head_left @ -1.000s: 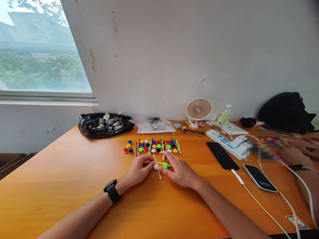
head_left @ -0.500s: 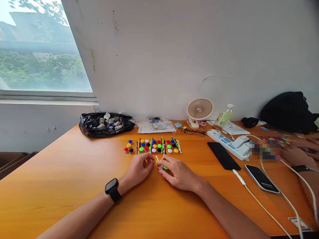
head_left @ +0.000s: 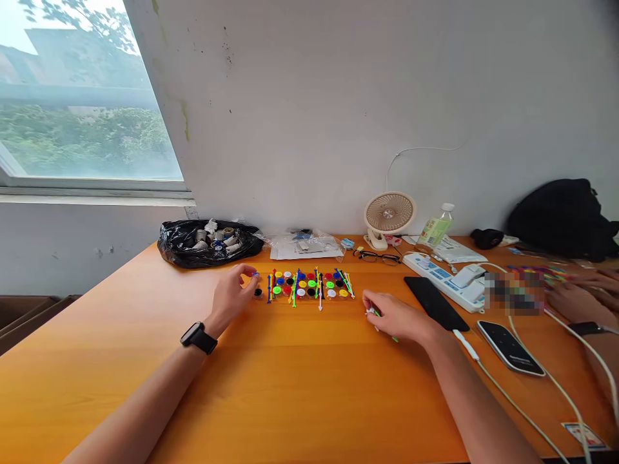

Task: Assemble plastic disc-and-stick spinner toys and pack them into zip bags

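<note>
My left hand [head_left: 232, 296] curls around the left end of a group of small clear pots with coloured lids. Its thumb and fingertips close on a blue-lidded pot [head_left: 256, 276], and a black-lidded pot [head_left: 258, 293] stands just below them. The hand covers whatever else is in that column. Rows of lidded pots [head_left: 302, 284] continue to the right, with thin coloured plastic sticks [head_left: 320, 299] lying between the columns. Farther right, my right hand [head_left: 396, 316] rests low over the table, its fingers closed on green and white plastic sticks [head_left: 376, 314].
Behind the pots lie a black bag of cardboard tubes [head_left: 207, 245] and a plastic packet [head_left: 304, 245]. A clip fan [head_left: 389, 212], glasses [head_left: 377, 257], phone [head_left: 435, 301], power strip [head_left: 442, 280] and cables are at right. Another person's hand [head_left: 573, 299] works at far right.
My hands have moved apart from the front of the pots. The left has gone to the pots at the left end; the right has shifted right with the green and white sticks.
</note>
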`<move>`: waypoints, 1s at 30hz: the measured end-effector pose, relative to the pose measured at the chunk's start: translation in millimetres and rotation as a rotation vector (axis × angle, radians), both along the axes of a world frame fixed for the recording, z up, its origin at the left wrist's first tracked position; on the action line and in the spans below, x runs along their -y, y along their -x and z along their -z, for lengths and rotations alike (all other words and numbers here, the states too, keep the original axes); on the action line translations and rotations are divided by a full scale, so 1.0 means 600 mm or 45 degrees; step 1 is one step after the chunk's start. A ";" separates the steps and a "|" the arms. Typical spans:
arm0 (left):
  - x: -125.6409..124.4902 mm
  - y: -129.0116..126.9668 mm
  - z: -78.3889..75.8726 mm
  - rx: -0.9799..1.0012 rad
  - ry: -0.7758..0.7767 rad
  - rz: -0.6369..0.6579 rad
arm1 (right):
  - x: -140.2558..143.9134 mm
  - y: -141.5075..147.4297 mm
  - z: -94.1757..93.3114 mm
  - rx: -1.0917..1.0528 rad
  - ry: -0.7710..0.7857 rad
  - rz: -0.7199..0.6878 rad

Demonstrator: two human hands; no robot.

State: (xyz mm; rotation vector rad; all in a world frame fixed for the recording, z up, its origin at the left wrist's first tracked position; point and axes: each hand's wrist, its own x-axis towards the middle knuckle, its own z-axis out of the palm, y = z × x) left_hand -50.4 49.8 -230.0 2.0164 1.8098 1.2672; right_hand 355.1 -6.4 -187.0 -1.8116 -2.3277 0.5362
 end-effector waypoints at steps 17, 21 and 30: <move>-0.005 0.001 0.011 0.093 0.170 0.098 | -0.017 -0.054 0.011 0.111 -0.276 0.153; -0.009 0.002 0.015 0.106 0.054 0.182 | -0.022 -0.039 0.007 0.065 -0.531 0.162; -0.003 -0.011 0.023 -0.304 -0.021 0.264 | -0.022 -0.013 -0.001 -0.051 -0.693 0.006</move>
